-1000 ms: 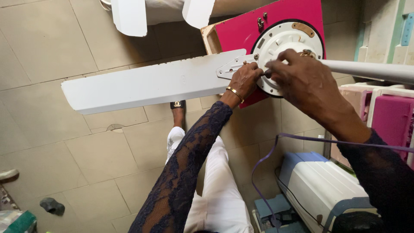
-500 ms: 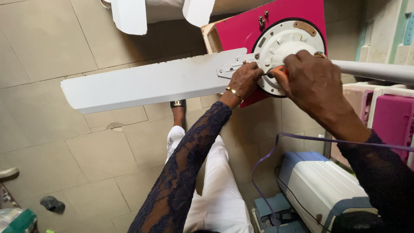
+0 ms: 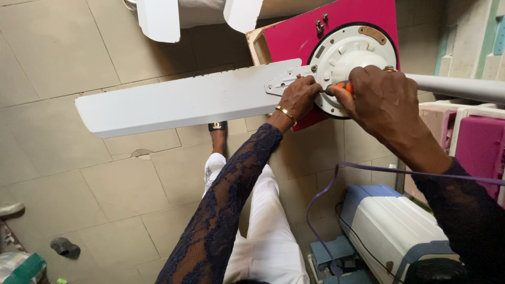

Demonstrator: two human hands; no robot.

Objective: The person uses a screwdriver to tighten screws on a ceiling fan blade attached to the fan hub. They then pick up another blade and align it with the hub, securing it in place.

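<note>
A white ceiling-fan motor housing (image 3: 357,50) lies on a pink board (image 3: 300,34). One long white blade (image 3: 179,102) sticks out to the left from a metal bracket (image 3: 286,80). My left hand (image 3: 299,97), with a gold bangle, pinches the bracket where the blade meets the motor. My right hand (image 3: 381,100) grips an orange-handled screwdriver (image 3: 339,87), its tip pointing left at the bracket beside the left fingers. A second white blade (image 3: 463,87) runs off to the right behind the right hand.
Two more white blades (image 3: 158,18) lie at the top on the tiled floor (image 3: 105,173). A white and blue machine (image 3: 392,229) with a purple cord (image 3: 321,205) sits lower right. Pink and white boxes (image 3: 473,142) stand at right. My white-trousered legs are below.
The view has shifted slightly. My right hand has turned a little on the screwdriver handle, and more orange shows now. My left hand stays on the bracket.
</note>
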